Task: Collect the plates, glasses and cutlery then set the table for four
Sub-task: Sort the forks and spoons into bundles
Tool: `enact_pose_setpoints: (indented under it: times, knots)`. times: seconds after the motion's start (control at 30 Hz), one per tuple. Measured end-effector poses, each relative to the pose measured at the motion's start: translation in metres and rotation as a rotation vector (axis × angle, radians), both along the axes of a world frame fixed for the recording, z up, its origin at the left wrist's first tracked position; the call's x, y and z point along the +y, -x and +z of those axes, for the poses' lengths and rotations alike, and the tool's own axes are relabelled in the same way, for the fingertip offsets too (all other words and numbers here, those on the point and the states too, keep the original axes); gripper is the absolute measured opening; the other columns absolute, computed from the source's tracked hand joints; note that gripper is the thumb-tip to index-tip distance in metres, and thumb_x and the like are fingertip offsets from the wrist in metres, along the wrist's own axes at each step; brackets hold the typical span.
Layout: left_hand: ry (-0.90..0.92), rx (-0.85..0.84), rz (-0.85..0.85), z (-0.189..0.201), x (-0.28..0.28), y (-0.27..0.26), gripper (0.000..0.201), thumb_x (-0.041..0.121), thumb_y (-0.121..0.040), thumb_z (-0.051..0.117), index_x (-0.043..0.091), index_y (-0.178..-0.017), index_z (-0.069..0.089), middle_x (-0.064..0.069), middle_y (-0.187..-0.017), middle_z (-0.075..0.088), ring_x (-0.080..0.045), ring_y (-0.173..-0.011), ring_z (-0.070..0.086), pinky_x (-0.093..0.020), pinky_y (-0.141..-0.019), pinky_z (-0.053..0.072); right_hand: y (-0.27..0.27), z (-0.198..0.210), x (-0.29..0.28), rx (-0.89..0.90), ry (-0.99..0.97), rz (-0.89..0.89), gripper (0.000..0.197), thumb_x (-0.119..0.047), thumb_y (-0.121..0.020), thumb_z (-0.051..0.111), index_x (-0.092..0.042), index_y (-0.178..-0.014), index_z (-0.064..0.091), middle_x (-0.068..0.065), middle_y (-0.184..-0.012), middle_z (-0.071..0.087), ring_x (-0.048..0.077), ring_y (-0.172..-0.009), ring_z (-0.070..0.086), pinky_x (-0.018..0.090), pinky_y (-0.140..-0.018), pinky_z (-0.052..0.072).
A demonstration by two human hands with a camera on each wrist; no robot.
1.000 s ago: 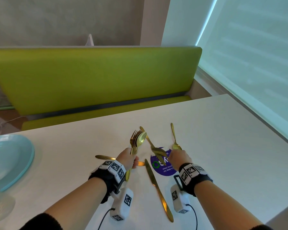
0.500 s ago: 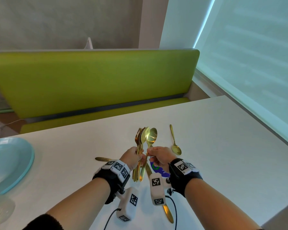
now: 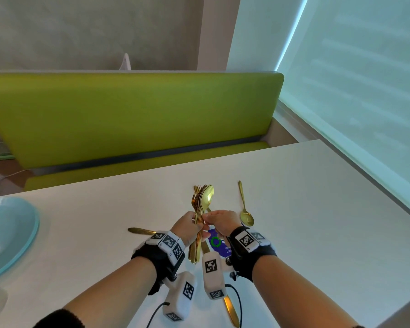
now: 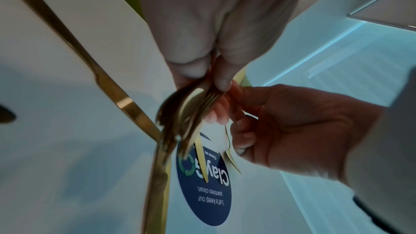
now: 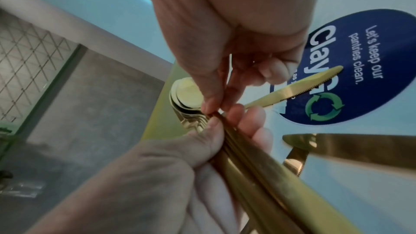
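- near knife [image 3: 231, 310], bottom centre of the head view, lies flat on the table [image 3: 317, 209]. thin, stiff and polished, so probably slick; my guess is lift it by the handle end, since a flat blade on a smooth top is hard to pinch.
- sticker [image 3: 217, 243] is stuck to the table under the hands, centre frame. a second knife [image 5: 292, 90] lies with its serrated tip over it in the right wrist view. keep fingers off that edge.
- left hand [image 3: 187, 229], centre of the head view, is closed round the bundle [image 3: 200, 209] of gold forks and spoons at mid-handle, heads up. the bundle is held above the table.
- right hand [image 3: 221, 222] touches the left hand. its thumb and forefinger pinch the bundle's handles just below the heads.
- bundle handling: rigid metal, light per piece, noticeably heavier together. smooth handles will likely slide past each other and fan out, so grip low and tight. not fragile, but noisy if dropped.
- another knife [image 3: 141, 231] lies on the table left of the left wrist, partly hidden.
- spoon [image 3: 245, 205] lies alone right of the hands, bowl nearest. the thin neck looks the easiest place to pinch.
- plate [image 3: 31, 235], left edge of frame, is well apart from the cutlery. likely ceramic or glass, so breakable; hold it by the rim.
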State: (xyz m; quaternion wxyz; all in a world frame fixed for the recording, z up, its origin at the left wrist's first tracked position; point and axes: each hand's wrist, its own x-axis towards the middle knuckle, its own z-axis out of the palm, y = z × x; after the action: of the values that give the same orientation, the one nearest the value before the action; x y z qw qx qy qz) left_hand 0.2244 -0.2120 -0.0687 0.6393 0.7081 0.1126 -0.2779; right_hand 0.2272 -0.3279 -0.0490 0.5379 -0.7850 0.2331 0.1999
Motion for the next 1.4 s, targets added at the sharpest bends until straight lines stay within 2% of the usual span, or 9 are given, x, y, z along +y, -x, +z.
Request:
enact_pose_setpoints:
  times: [0.2, 0.27, 0.33, 0.5, 0.67, 0.87, 1.07, 1.2, 1.4]
  knots:
    - [0.002, 0.002, 0.073, -0.003, -0.003, -0.007, 0.015, -0.006, -0.095, 0.037, 0.005, -0.097, 0.046, -0.009, -0.078, 0.057, -0.018, -0.064, 0.055, -0.028, -0.062, 0.048, -0.015, 0.002, -0.011, 0.01, 0.085, 0.034, 0.009, -0.026, -0.086, 0.066, -0.018, -0.086, 0.071, -0.003, -0.077, 0.063, 0.008, -0.062, 0.054, 0.017, -0.055, 0.041]
    - [-0.022, -0.01, 0.107, -0.004, 0.0, -0.011, 0.014, -0.005, -0.096, 0.036, 0.004, -0.101, 0.046, -0.007, -0.078, 0.057, -0.018, -0.065, 0.056, -0.028, -0.064, 0.049, -0.028, 0.005, -0.024, 0.028, 0.241, 0.09, 0.028, -0.027, -0.091, 0.057, -0.012, -0.112, 0.068, 0.005, -0.108, 0.068, 0.018, -0.095, 0.064, 0.021, -0.073, 0.05]
    - [-0.049, -0.021, 0.129, -0.007, 0.007, -0.017, 0.015, -0.003, -0.096, 0.037, 0.005, -0.102, 0.047, -0.005, -0.079, 0.058, -0.016, -0.067, 0.058, -0.028, -0.068, 0.051, -0.04, 0.005, -0.04, 0.019, 0.485, 0.049, 0.037, -0.03, -0.095, 0.047, -0.009, -0.121, 0.063, 0.008, -0.124, 0.063, 0.023, -0.115, 0.059, 0.028, -0.092, 0.049]
    - [-0.074, -0.034, 0.173, -0.01, 0.024, -0.025, 0.016, -0.005, -0.095, 0.038, 0.004, -0.103, 0.049, -0.006, -0.078, 0.057, -0.017, -0.067, 0.058, -0.029, -0.071, 0.051, -0.055, -0.013, -0.074, 0.113, 0.752, 0.082, 0.027, -0.026, -0.092, 0.053, -0.004, -0.1, 0.066, 0.011, -0.107, 0.069, 0.025, -0.098, 0.065, 0.026, -0.063, 0.042]
    - [-0.065, 0.002, 0.188, -0.015, 0.034, -0.025, 0.016, -0.006, -0.095, 0.038, 0.004, -0.101, 0.05, -0.007, -0.079, 0.057, -0.017, -0.068, 0.059, -0.025, -0.069, 0.051, -0.064, -0.039, -0.084, 0.094, 0.766, -0.021, 0.029, -0.027, -0.087, 0.06, -0.01, -0.063, 0.056, 0.012, -0.092, 0.071, 0.029, -0.087, 0.066, 0.034, -0.076, 0.055]
    - [-0.08, 0.045, 0.147, -0.016, 0.041, -0.021, 0.016, -0.004, -0.095, 0.042, 0.0, -0.105, 0.052, -0.009, -0.08, 0.058, -0.016, -0.066, 0.059, -0.013, -0.049, 0.051, -0.072, -0.043, -0.081, 0.105, 0.73, -0.028, 0.022, -0.025, -0.086, 0.061, -0.005, -0.086, 0.069, 0.013, -0.089, 0.071, 0.03, -0.082, 0.067, 0.036, -0.078, 0.056]
    - [-0.125, 0.037, 0.126, -0.017, 0.041, -0.014, 0.012, -0.003, -0.095, 0.041, 0.0, -0.1, 0.051, -0.008, -0.077, 0.059, -0.012, -0.06, 0.058, -0.011, -0.048, 0.049, -0.074, -0.038, -0.086, 0.137, 0.742, -0.028, 0.018, -0.012, -0.085, 0.056, -0.001, -0.09, 0.069, 0.016, -0.098, 0.07, 0.032, -0.088, 0.066, 0.035, -0.083, 0.054]
    - [-0.146, 0.039, 0.113, -0.012, 0.041, -0.008, 0.014, -0.002, -0.095, 0.041, 0.001, -0.104, 0.052, -0.007, -0.079, 0.061, -0.013, -0.065, 0.06, -0.02, -0.06, 0.052, -0.066, -0.024, -0.08, 0.073, 1.026, 0.221, 0.02, -0.016, -0.091, 0.048, -0.011, -0.099, 0.066, 0.007, -0.104, 0.068, 0.024, -0.099, 0.061, 0.034, -0.093, 0.041]
    - [-0.247, -0.071, 0.098, 0.003, 0.054, 0.005, 0.024, 0.0, -0.096, 0.039, 0.001, -0.118, 0.049, -0.002, -0.08, 0.059, -0.009, -0.064, 0.058, -0.012, -0.059, 0.05, -0.032, 0.013, -0.047, -0.389, 1.389, 0.779, 0.022, -0.019, -0.095, 0.045, -0.018, -0.108, 0.063, 0.002, -0.107, 0.061, 0.02, -0.104, 0.052, 0.033, -0.091, 0.037]
